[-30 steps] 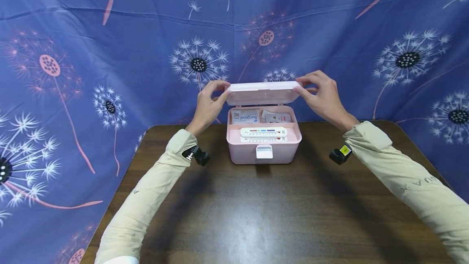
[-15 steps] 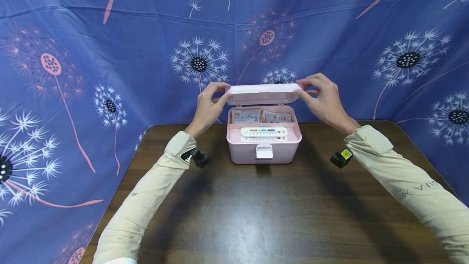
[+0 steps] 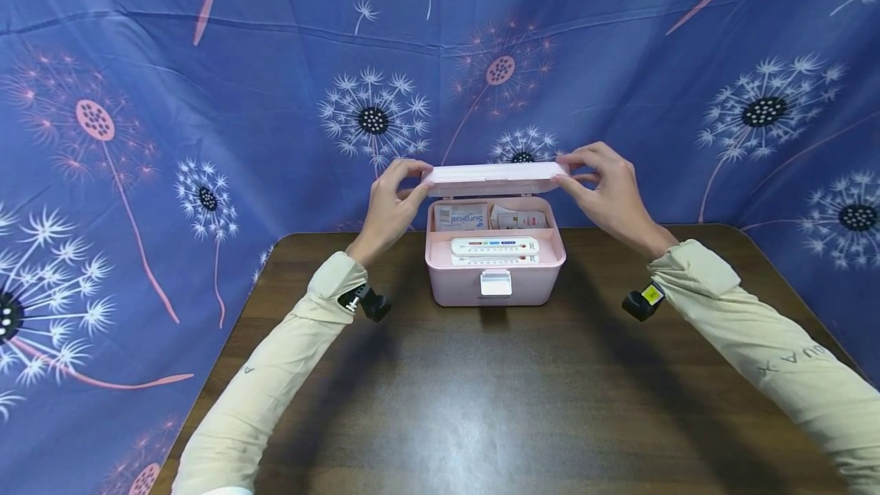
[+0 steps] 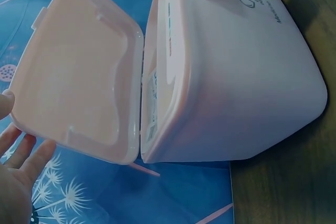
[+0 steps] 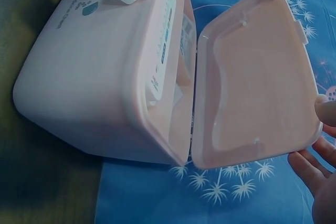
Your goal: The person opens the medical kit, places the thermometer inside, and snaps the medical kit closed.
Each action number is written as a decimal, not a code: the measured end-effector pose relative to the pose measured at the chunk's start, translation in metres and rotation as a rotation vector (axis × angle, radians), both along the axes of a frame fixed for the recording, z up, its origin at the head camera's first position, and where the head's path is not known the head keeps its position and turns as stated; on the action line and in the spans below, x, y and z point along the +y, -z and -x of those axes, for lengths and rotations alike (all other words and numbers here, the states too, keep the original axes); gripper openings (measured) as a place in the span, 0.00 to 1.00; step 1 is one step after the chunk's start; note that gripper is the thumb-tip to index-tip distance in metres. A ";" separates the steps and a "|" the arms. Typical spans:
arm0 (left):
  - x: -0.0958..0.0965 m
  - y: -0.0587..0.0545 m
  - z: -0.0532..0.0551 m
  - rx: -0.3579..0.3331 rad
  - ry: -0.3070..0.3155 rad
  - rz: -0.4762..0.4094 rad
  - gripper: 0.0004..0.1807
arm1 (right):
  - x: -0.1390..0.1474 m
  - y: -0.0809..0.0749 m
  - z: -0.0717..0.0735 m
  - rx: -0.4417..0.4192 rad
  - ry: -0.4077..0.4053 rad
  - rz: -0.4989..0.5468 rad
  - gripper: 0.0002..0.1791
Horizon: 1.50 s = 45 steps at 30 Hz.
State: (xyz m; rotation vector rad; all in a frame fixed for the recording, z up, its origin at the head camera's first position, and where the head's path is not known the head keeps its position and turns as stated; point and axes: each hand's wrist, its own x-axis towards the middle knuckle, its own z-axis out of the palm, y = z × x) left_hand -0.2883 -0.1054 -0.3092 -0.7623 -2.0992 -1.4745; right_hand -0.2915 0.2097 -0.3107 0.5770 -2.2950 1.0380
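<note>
A pink medicine box point(image 3: 491, 286) stands on the table with its lid point(image 3: 491, 174) raised on the back hinge. My left hand point(image 3: 388, 208) pinches the lid's left front corner between thumb and fingers. At the opposite corner my right hand point(image 3: 608, 193) grips it the same way. Inside the box's front compartment lie two white thermometers point(image 3: 495, 247), one behind the other. Behind them, a packet marked "Surgical" point(image 3: 461, 218) fills the left compartment, and small paper packets point(image 3: 519, 220) lie in the right one. The white latch point(image 3: 496, 283) on the front hangs unfastened.
The brown wooden table point(image 3: 454, 396) extends toward me from the box. Right behind its far edge hangs a blue cloth point(image 3: 275, 98) with a dandelion print. A small black camera sits on each wrist.
The lid has tipped slightly forward and down, its front edge lower than before. Both hands have come down a little with it, still gripping its corners.
</note>
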 end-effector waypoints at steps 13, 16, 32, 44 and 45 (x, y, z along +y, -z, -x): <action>0.001 0.004 -0.006 0.016 0.006 0.002 0.10 | 0.003 0.003 -0.005 0.009 -0.027 -0.012 0.14; 0.001 0.005 -0.007 0.010 0.014 -0.006 0.11 | 0.003 0.003 -0.007 0.002 -0.026 -0.018 0.14; 0.000 0.013 -0.011 0.031 0.031 -0.038 0.11 | 0.002 0.006 -0.011 -0.006 -0.051 -0.015 0.14; 0.000 0.016 -0.016 0.031 0.042 -0.044 0.12 | 0.002 0.009 -0.017 0.000 -0.042 -0.023 0.15; 0.000 0.016 -0.017 0.034 0.040 -0.043 0.12 | 0.003 0.010 -0.017 0.001 -0.041 -0.024 0.15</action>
